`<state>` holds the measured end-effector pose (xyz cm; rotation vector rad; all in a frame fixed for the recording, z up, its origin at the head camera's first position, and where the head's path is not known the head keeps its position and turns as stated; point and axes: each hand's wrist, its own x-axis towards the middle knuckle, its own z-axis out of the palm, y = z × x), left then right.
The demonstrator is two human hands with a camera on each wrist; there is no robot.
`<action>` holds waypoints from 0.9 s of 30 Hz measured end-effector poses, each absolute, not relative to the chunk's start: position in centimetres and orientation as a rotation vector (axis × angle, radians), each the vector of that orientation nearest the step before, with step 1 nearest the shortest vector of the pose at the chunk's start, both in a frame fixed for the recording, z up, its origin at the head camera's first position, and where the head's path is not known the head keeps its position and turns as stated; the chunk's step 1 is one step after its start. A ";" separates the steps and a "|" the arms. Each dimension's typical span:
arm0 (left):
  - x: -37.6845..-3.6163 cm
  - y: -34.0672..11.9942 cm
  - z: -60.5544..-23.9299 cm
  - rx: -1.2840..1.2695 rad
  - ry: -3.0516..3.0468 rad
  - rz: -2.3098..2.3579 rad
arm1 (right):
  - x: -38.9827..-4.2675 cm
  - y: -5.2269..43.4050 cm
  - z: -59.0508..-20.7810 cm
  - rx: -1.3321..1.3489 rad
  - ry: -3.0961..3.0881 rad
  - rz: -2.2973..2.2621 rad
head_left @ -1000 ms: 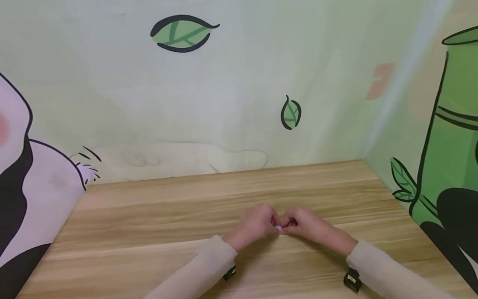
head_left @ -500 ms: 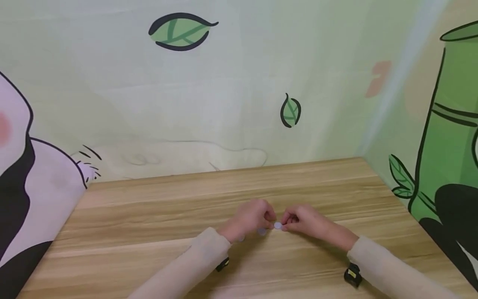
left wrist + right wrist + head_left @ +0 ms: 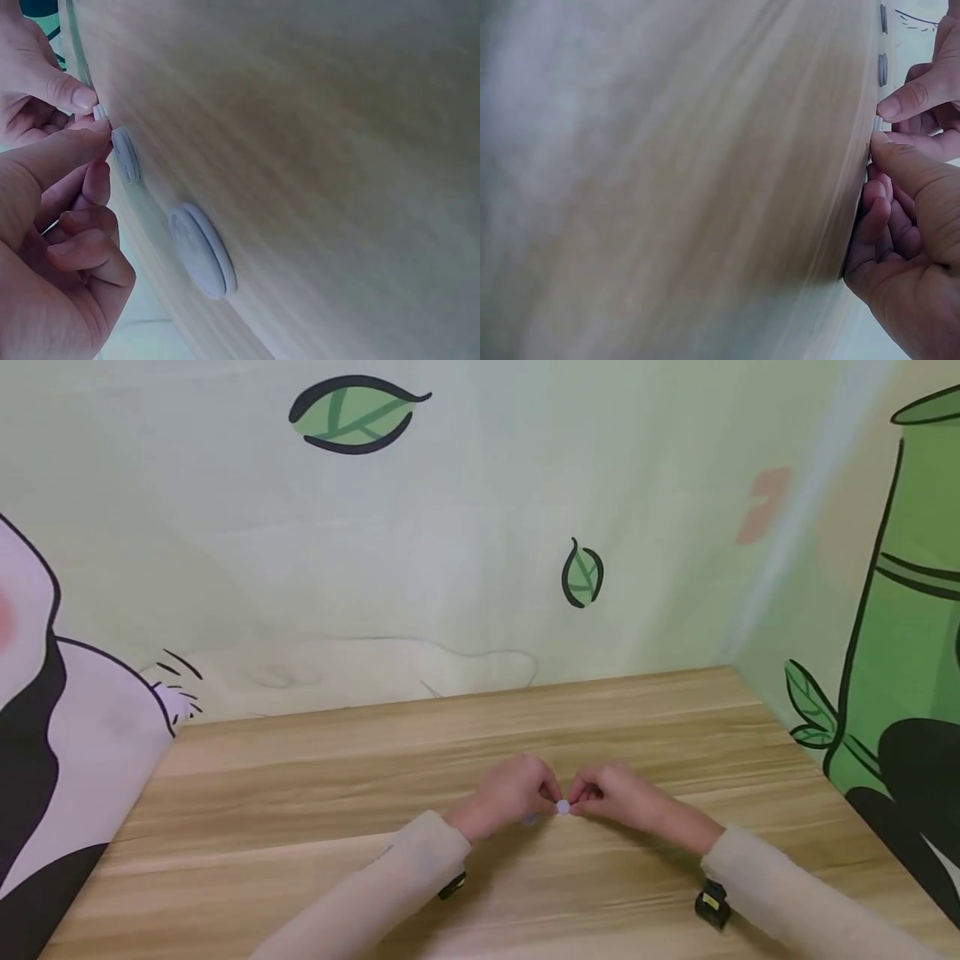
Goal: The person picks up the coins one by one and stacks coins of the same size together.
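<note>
The counter [image 3: 300, 793] is grained in light tan wood. Pale grey is seen on the discs [image 3: 201, 250]. The backdrop [image 3: 465, 527] is printed pale green with black-outlined leaves.

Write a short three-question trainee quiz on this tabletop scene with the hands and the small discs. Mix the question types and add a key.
1. True or false: both the left hand and the right hand pinch the small white round plastic disc between them.
2. Multiple choice: in the left wrist view, the two grey round discs lie
A. stacked on each other
B. apart on the light wooden table
C. in a bowl
3. Fill in: both forearms wear ____-coloured sleeves.

Key:
1. True: fingers of both hands meet on it.
2. B: the grey discs lie on the table, apart from each other.
3. Beige.
</note>
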<state>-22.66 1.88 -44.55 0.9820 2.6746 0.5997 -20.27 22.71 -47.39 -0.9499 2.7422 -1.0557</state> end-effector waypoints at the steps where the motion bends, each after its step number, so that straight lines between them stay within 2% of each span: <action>1: -22.6 1.8 -44.5 0.981 2.680 0.597 | -20.3 22.6 -47.4 -0.946 2.740 -1.052; 12: -22.6 0.9 -44.9 0.937 2.706 0.576 | -20.8 21.8 -47.8 -0.933 2.710 -1.047; 20: -23.1 -1.4 -44.6 0.932 2.634 0.809 | -21.2 22.2 -46.8 -1.024 2.627 -1.004; 22: -23.2 -2.6 -44.2 1.011 2.679 0.850 | -20.9 22.5 -46.3 -1.062 2.652 -0.966; 27: -22.4 -6.5 -43.0 1.517 2.942 0.560 | -19.6 22.6 -44.6 -1.217 2.852 -0.737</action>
